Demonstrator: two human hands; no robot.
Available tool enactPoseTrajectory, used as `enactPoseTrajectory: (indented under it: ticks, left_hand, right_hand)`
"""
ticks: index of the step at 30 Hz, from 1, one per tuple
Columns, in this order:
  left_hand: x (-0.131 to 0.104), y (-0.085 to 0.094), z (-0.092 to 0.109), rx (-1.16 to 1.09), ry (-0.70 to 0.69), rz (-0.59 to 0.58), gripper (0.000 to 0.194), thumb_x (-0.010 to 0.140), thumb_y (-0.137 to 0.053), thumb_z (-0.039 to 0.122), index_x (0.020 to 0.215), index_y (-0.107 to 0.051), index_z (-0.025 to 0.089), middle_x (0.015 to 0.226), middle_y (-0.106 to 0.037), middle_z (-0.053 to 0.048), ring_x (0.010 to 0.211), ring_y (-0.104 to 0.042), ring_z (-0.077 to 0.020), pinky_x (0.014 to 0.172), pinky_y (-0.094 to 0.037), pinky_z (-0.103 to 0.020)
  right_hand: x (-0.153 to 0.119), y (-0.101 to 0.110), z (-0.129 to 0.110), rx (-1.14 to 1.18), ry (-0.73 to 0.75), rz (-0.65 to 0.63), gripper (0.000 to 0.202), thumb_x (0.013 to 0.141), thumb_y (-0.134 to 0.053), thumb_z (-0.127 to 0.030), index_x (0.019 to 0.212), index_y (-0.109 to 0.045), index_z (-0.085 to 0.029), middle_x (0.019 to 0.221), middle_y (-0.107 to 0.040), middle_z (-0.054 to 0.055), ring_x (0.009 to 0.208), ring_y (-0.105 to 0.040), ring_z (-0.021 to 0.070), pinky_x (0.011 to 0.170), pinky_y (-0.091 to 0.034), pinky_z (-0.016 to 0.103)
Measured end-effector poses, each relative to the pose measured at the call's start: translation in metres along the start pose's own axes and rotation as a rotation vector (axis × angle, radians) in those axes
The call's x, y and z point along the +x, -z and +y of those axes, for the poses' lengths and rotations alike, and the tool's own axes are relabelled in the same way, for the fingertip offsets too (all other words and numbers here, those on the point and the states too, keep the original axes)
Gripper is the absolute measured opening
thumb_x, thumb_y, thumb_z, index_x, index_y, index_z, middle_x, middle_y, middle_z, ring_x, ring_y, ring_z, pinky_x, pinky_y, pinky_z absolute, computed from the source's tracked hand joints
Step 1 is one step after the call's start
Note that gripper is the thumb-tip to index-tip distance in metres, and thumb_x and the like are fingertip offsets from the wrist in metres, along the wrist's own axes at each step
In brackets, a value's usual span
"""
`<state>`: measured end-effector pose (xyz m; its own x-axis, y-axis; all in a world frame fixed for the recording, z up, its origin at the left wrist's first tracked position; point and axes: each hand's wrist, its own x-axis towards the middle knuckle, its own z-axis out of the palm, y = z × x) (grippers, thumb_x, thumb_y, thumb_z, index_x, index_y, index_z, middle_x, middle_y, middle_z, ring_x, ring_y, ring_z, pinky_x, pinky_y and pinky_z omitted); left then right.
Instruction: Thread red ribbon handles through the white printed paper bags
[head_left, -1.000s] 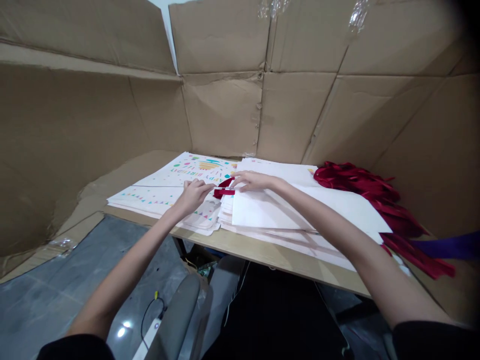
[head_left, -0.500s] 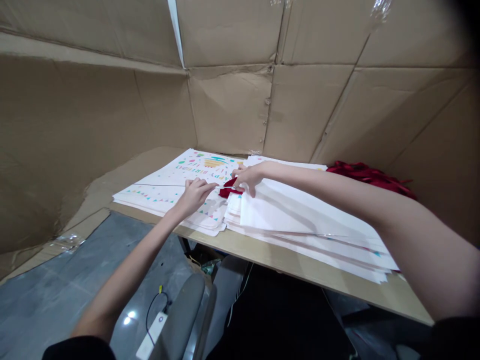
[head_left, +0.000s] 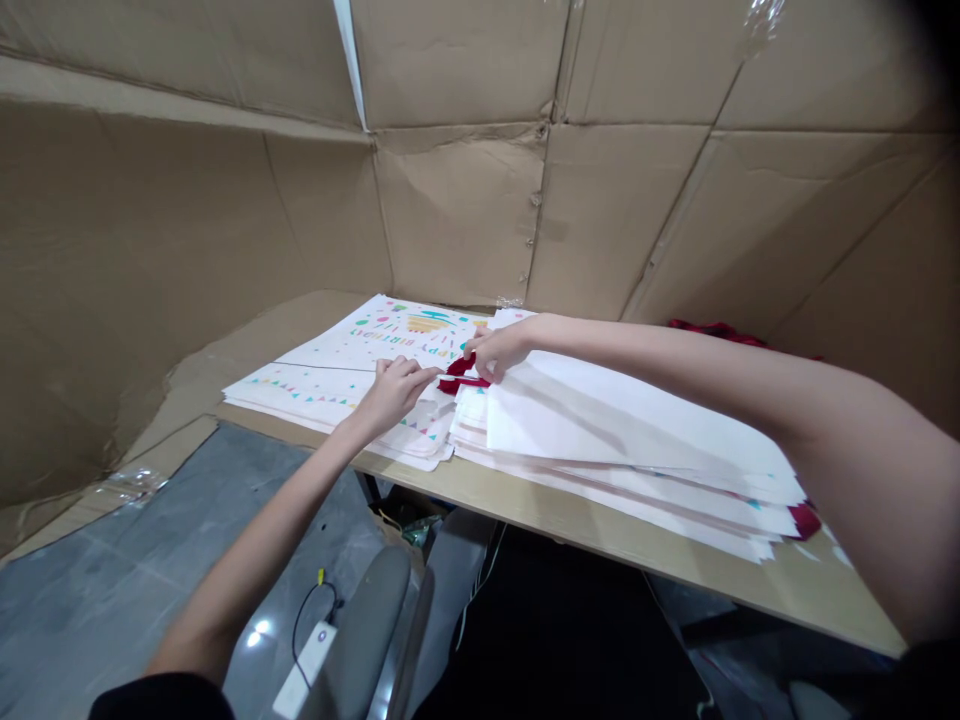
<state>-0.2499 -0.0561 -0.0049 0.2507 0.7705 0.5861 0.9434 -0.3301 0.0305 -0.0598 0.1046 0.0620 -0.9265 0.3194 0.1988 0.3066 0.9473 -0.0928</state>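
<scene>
Dark-red fabric strip (head_left: 459,367) being worked between two hands

It sits where two white sheet stacks (head_left: 600,420) meet, pinched by the right hand (head_left: 499,352); the left hand (head_left: 401,385) clasps a thin dark rod (head_left: 322,366). The next move likely calls for steady alignment. The right forearm (head_left: 675,360) partly hides a red fabric heap (head_left: 716,329).
</scene>
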Motion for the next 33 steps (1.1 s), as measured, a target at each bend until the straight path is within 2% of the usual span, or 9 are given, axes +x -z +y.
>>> enactPoseTrajectory:
  ticks: [4, 9, 12, 16, 18, 21, 24, 28, 33]
  left_hand:
    - [0.002, -0.002, 0.009, 0.033, 0.002, -0.002, 0.028, 0.097, -0.040, 0.023, 0.109, -0.066, 0.022, 0.083, -0.061, -0.005, 0.081, -0.049, -0.0192, 0.076, -0.026, -0.034]
    - [0.006, -0.001, 0.017, 0.133, 0.031, 0.009, 0.027, 0.096, -0.042, 0.021, 0.107, -0.066, 0.022, 0.082, -0.061, -0.006, 0.080, -0.049, -0.0203, 0.073, -0.027, -0.034]
    - [0.005, 0.000, 0.018, 0.201, 0.011, 0.014, 0.027, 0.095, -0.043, 0.017, 0.107, -0.066, 0.023, 0.083, -0.062, -0.007, 0.080, -0.049, -0.0208, 0.073, -0.027, -0.035]
    - [0.004, -0.002, 0.014, 0.220, 0.013, 0.028, 0.029, 0.094, -0.042, 0.014, 0.108, -0.066, 0.023, 0.082, -0.061, -0.007, 0.079, -0.049, -0.0215, 0.073, -0.027, -0.036]
    - [0.005, -0.005, 0.011, 0.203, 0.019, 0.041, 0.028, 0.094, -0.043, 0.015, 0.108, -0.066, 0.023, 0.082, -0.061, -0.007, 0.079, -0.049, -0.0217, 0.073, -0.027, -0.036]
    - [0.007, -0.009, 0.009, 0.189, 0.012, 0.062, 0.028, 0.094, -0.042, 0.015, 0.108, -0.066, 0.023, 0.082, -0.061, -0.007, 0.080, -0.049, -0.0217, 0.074, -0.027, -0.036]
    - [0.010, -0.009, 0.009, 0.200, -0.008, 0.070, 0.029, 0.095, -0.041, 0.015, 0.109, -0.065, 0.024, 0.081, -0.061, -0.007, 0.079, -0.049, -0.0212, 0.075, -0.028, -0.035]
    - [0.011, -0.007, 0.011, 0.195, -0.022, 0.063, 0.031, 0.094, -0.041, 0.014, 0.109, -0.066, 0.024, 0.082, -0.060, -0.007, 0.080, -0.049, -0.0216, 0.076, -0.029, -0.037]
    - [0.009, -0.006, 0.011, 0.186, -0.027, 0.052, 0.030, 0.094, -0.041, 0.014, 0.108, -0.066, 0.024, 0.083, -0.060, -0.009, 0.081, -0.049, -0.0230, 0.077, -0.029, -0.039]
  right_hand:
    - [0.003, 0.018, 0.004, 0.111, 0.098, -0.219, 0.008, 0.074, -0.070, -0.020, 0.066, -0.068, -0.023, 0.101, -0.068, 0.002, 0.102, -0.051, 0.0201, 0.093, -0.038, 0.037]
    - [-0.005, 0.027, -0.005, 0.103, 0.126, -0.183, 0.007, 0.078, -0.067, -0.026, 0.072, -0.068, -0.022, 0.107, -0.067, 0.002, 0.104, -0.049, 0.0201, 0.096, -0.037, 0.039]
    - [-0.022, 0.030, -0.019, 0.027, 0.131, -0.187, 0.010, 0.080, -0.064, -0.024, 0.088, -0.069, -0.020, 0.116, -0.064, 0.006, 0.109, -0.050, 0.0220, 0.095, -0.039, 0.039]
    - [-0.059, 0.019, -0.033, -0.081, -0.113, -0.129, 0.038, 0.087, -0.056, -0.033, 0.121, -0.059, -0.018, 0.127, -0.059, 0.013, 0.115, -0.053, 0.0288, 0.095, -0.042, 0.045]
    - [-0.078, 0.005, -0.034, -0.099, -0.248, -0.102, 0.052, 0.088, -0.053, -0.045, 0.132, -0.052, -0.017, 0.138, -0.050, 0.016, 0.128, -0.044, 0.0336, 0.102, -0.035, 0.053]
    - [-0.096, -0.016, -0.030, -0.067, -0.320, -0.032, 0.062, 0.091, -0.044, -0.053, 0.144, -0.038, -0.021, 0.151, -0.034, 0.012, 0.140, -0.029, 0.0306, 0.111, -0.023, 0.055]
    - [-0.101, -0.027, -0.029, -0.078, -0.324, 0.023, 0.056, 0.094, -0.041, -0.048, 0.145, -0.037, -0.025, 0.151, -0.032, 0.008, 0.141, -0.027, 0.0264, 0.113, -0.021, 0.053]
    - [-0.100, -0.027, -0.029, -0.095, -0.294, 0.054, 0.050, 0.096, -0.040, -0.043, 0.142, -0.041, -0.026, 0.150, -0.035, 0.007, 0.139, -0.030, 0.0269, 0.111, -0.024, 0.056]
    - [-0.102, -0.026, -0.025, -0.058, -0.233, 0.128, 0.036, 0.097, -0.042, -0.036, 0.128, -0.058, -0.029, 0.144, -0.045, 0.005, 0.135, -0.040, 0.0262, 0.106, -0.031, 0.055]
